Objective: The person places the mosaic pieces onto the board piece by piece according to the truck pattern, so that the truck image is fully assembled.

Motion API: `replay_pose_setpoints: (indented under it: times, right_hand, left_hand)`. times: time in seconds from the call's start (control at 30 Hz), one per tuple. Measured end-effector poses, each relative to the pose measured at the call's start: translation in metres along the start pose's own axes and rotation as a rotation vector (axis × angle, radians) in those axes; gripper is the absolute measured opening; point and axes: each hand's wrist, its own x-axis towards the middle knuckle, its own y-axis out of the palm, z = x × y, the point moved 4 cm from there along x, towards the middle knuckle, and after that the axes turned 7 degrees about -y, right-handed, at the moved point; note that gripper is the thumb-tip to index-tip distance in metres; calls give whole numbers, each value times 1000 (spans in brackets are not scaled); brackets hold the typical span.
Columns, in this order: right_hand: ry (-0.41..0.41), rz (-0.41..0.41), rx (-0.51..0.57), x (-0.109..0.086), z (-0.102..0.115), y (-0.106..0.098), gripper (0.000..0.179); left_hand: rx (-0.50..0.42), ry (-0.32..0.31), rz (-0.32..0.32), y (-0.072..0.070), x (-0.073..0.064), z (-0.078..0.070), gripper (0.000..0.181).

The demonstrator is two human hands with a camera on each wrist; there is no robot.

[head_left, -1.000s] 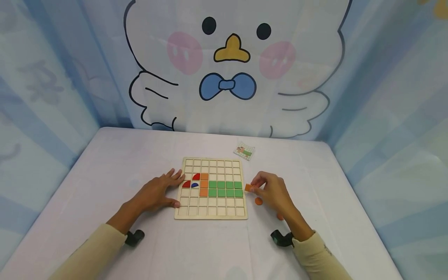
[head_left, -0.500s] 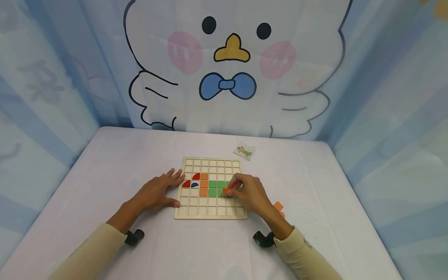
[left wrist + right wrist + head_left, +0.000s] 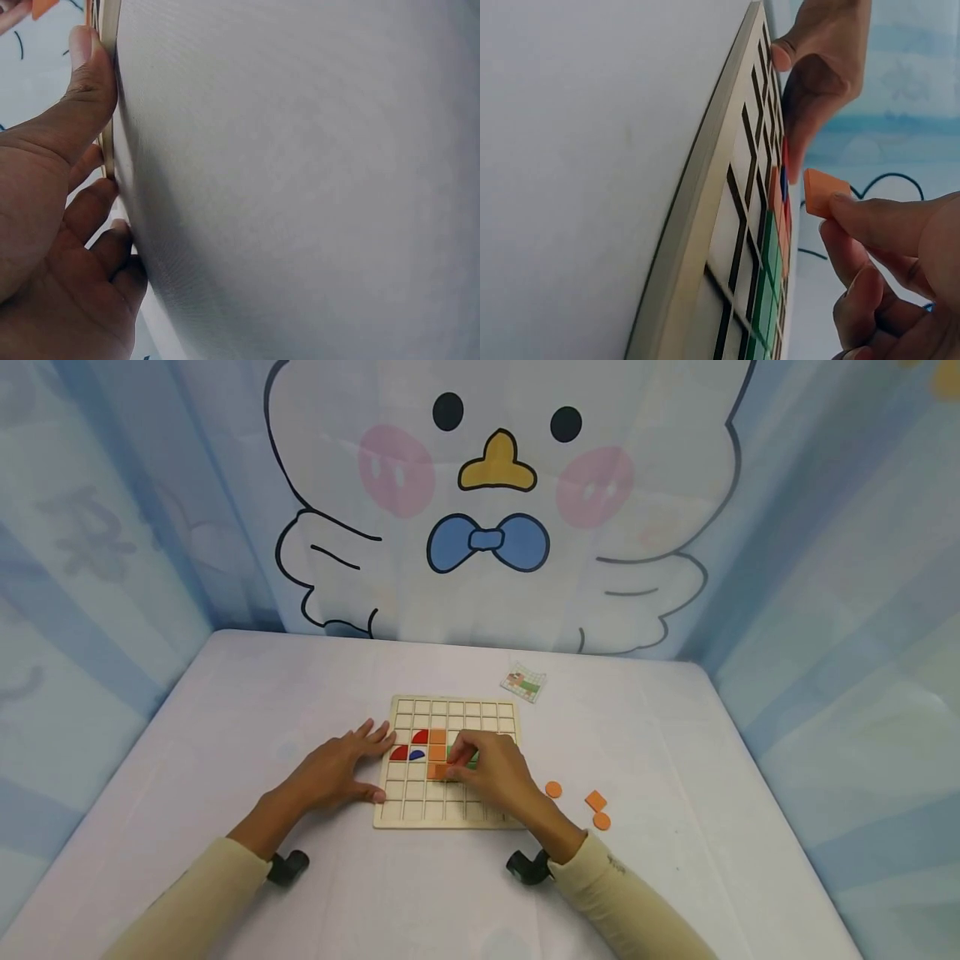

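Observation:
A wooden grid board [image 3: 416, 812] lies flat on the white table. My left hand [image 3: 333, 772] rests along its left edge, fingers spread, the thumb at the rim in the left wrist view. Between thumb and fingertips my right hand [image 3: 495, 772] pinches an orange square tile [image 3: 823, 191], held above the board over the lower end of its orange column [image 3: 437, 737]. Left of that column sit red quarter-round tiles [image 3: 420, 737] and a blue half-round tile [image 3: 417, 755]. Green tiles [image 3: 766, 247] run to the right, partly hidden by the right hand in the head view.
Right of the board lie a loose orange disc [image 3: 553, 789], an orange square tile [image 3: 596, 801] and a second orange disc [image 3: 602, 821]. A small picture card [image 3: 523, 682] lies behind the board. A curtain with a cartoon face [image 3: 495, 543] hangs beyond the table.
The right hand has carried the orange square tile leftward from beside the board, across the green tiles to the orange column. The left hand has stayed in place.

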Motion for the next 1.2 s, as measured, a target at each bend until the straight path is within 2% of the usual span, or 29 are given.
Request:
replay_pose_setpoints:
  times: [0.2,0.47,0.97,1.2]
  right_hand:
    - [-26,10,-5,12,6,16,17]
    - [-18,15,-27,24,10,30,18]
    - [24,97,-78,32,9,38,12]
    - [-9,62,-57,29,7,34,13]
  left_hand:
    - [-1,5,3,-1,0,0,98]
    - [-13,15,-3,-1,1,2,98]
    - [-9,26,-5,-1,1,3,99]
    - [-11,22,-4,-1,1,3,99]
